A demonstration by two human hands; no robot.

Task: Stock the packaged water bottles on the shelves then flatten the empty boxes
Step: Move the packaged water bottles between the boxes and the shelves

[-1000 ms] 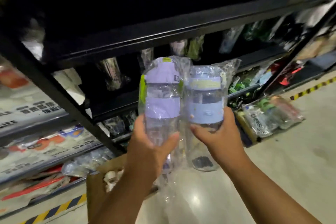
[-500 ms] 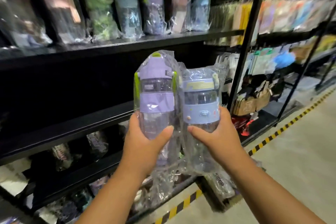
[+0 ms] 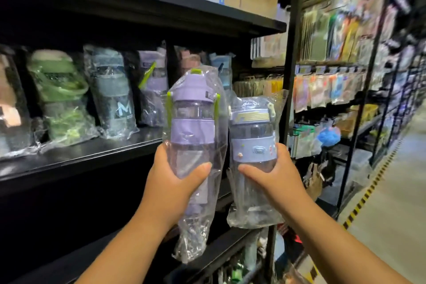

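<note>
Fingers (image 3: 200,169) of the left hand (image 3: 171,182) are wrapped round the lower body of the taller purple bottle (image 3: 193,120), thumb across the front. The right hand (image 3: 274,175) grips the shorter blue-lilac bottle (image 3: 252,136) the same way, thumb just under its band. Both bottles are in crinkly clear bags, upright, side by side and almost touching, held in the air in front of the right end of the middle shelf (image 3: 92,153).

So this looks like the stocking step, mid-carry; no boxes getting flattened yet. Next I'd say both need to go forward and down onto the bare front strip of that shelf.

What's in the way: the row already standing there, green bottle (image 3: 60,97), grey-blue bottle (image 3: 113,99) and another purple one (image 3: 153,90), fills the far side. The black upright post (image 3: 291,53) sits just right. The loose bag tails hanging below could snag the shelf lip or bunch under a base and make it tippy.
</note>
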